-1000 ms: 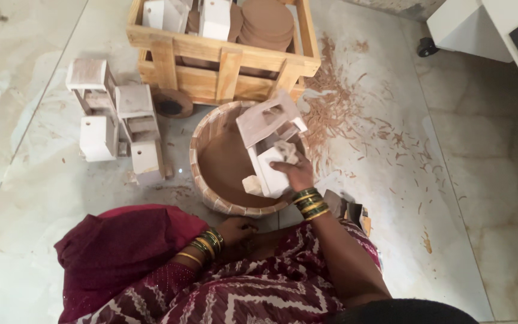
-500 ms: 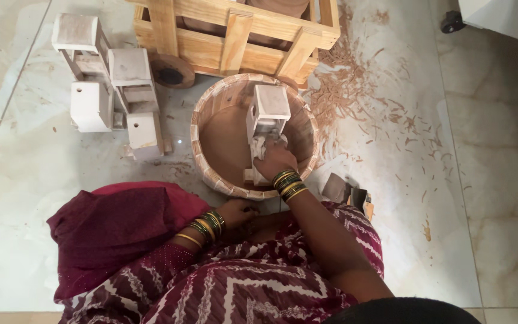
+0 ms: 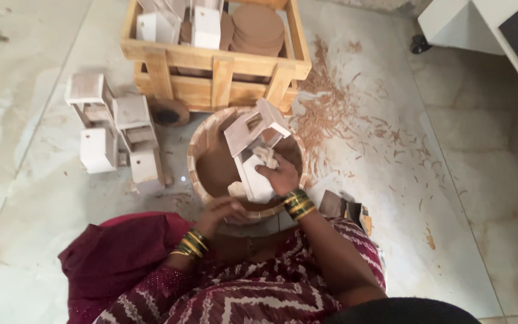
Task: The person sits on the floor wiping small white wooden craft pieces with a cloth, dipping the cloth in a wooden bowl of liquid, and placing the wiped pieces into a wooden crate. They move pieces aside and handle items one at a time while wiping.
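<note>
Birdhouse (image 3: 253, 147), white-painted, gripped by right hand (image 3: 280, 175) over round wooden tub (image 3: 202, 153).

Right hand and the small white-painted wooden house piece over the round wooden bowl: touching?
Touching. The head view shows the right hand pressed against the small white-painted wooden house piece, fingers and a bit of cloth on its side, above the round wooden bowl.

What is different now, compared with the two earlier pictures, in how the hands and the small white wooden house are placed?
The right hand still grips the white wooden house over the round wooden bowl, but the house is now tilted, its roof turned up and right. The left hand has risen to the bowl's near rim. The crate and the white pieces on the floor stayed.
</note>
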The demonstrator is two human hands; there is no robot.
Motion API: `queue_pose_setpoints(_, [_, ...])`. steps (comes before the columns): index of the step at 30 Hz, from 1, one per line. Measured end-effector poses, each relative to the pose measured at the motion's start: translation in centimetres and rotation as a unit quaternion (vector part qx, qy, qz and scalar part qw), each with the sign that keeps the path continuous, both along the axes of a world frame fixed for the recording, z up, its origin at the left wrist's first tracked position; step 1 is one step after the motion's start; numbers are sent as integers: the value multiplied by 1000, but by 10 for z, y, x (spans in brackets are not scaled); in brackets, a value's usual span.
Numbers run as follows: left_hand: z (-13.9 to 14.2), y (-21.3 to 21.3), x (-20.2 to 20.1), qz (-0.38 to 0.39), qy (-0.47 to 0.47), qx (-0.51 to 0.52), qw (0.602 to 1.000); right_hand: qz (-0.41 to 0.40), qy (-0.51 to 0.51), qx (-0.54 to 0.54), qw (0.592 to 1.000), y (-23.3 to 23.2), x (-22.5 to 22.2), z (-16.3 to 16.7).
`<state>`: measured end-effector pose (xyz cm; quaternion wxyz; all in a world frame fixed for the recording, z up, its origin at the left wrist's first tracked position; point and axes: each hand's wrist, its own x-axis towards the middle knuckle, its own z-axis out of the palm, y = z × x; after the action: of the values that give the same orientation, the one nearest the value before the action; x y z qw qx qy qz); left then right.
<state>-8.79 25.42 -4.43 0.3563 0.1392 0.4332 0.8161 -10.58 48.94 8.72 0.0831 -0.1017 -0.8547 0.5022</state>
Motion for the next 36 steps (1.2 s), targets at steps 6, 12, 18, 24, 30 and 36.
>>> queue_pose_setpoints(6, [42,-19,-29,155,92,47,983,48,122,79,988,-18,50,78])
queue_pose_setpoints(12, [32,-16,9,180,173,-79,965,162,256,208,930,-69,116,75])
queue_pose_setpoints(18, [16,-30,26,102,-73,30,992,98,11,247,964,-45,108,39])
queue_pose_setpoints(24, [24,-23,31,72,-66,-11,995,-40,306,103,946,14,103,53])
queue_pose_setpoints(30, [33,-13,37,68,-121,-57,989,29,379,186,906,-4,133,93])
queue_pose_setpoints(36, [36,-9,40,16,-24,-83,996,85,335,272,898,-11,102,97])
